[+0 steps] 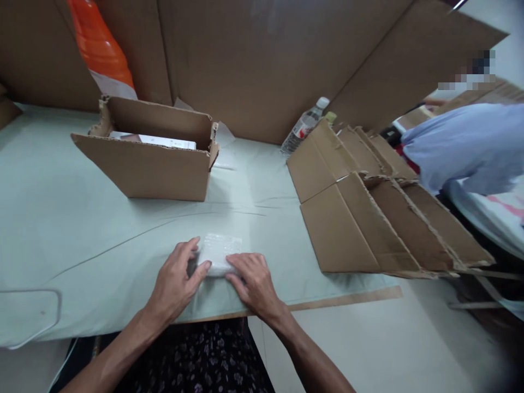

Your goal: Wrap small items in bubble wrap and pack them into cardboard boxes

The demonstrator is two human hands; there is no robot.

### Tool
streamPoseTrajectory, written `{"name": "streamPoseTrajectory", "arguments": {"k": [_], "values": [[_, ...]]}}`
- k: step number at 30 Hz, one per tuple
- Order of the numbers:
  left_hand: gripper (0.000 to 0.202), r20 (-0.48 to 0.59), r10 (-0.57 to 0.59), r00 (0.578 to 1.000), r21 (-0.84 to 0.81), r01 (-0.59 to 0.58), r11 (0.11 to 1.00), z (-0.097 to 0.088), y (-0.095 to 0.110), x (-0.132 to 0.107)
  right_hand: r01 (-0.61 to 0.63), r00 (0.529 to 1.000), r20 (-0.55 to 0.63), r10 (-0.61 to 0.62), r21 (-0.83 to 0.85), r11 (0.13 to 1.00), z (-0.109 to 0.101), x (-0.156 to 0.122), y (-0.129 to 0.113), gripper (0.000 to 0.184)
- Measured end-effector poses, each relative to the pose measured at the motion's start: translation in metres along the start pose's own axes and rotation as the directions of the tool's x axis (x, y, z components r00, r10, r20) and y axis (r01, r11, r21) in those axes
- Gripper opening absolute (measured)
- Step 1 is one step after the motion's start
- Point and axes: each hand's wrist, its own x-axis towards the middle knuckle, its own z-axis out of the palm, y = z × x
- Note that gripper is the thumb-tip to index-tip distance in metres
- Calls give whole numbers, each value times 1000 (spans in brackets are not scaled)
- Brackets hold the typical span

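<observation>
A small, flat white packet, its shiny wrap ridged like bubble wrap, lies on the pale green table cover close to the front edge. My left hand is at its left side, thumb on the near left corner and fingers curved along the edge. From the right, my right hand grips the packet, fingers on its top and thumb at the near edge. What is inside the wrap cannot be made out.
Behind the packet stands an open cardboard box with white boxes inside. Cut cardboard bins stand at right, beside a water bottle. An orange bottle is at back left, a wire loop at front left. Another person's blue sleeve shows at right.
</observation>
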Motion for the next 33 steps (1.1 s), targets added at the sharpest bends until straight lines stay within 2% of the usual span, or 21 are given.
{"name": "streamPoseTrajectory", "arguments": {"k": [1,3,5,7,10,12,13,15,17,19,21,24,27,30,33], "values": [[58,1,-96,995,-125,96,987,-1,2,-3,-51,998,-42,53,49,997,2,1,2,27],[72,64,-249,966,-370,255,893,-4,6,-9,-166,981,-69,179,165,972,2,4,3,26],[83,182,-305,935,-525,355,774,-5,10,-13,-237,969,6,246,290,927,0,6,0,26],[90,279,-308,909,-574,415,706,-5,14,-14,-256,967,97,237,385,887,-3,6,-5,24],[88,307,-281,909,-581,412,702,-3,17,-12,-248,968,78,238,422,872,-5,6,-6,27],[85,272,-265,925,-594,378,710,0,17,-9,-276,957,45,288,463,842,-4,4,-1,45],[83,252,-261,932,-606,362,708,1,16,-8,-294,949,60,308,520,802,-3,3,1,57],[79,224,-262,939,-632,344,694,2,15,-5,-331,935,137,327,669,665,-2,3,5,76],[75,209,-274,939,-634,344,693,1,16,1,-381,912,210,353,755,534,-1,7,6,71],[68,201,-295,934,-610,355,709,-1,18,8,-432,881,238,409,757,490,-2,14,2,49],[58,178,-307,935,-598,351,721,-4,22,16,-449,866,225,446,741,500,-4,25,-3,37],[43,112,-294,949,-628,297,720,-11,29,29,-410,883,186,430,752,516,-9,45,-11,43],[38,94,-250,964,-670,247,700,-21,33,41,-363,913,159,376,736,571,-20,67,-15,43],[47,51,-180,982,-769,154,621,-33,32,57,-280,940,59,336,695,662,-46,95,-21,35],[55,-71,-191,979,-817,53,575,-39,19,76,-132,956,-133,262,601,788,-83,137,-33,31]]}}
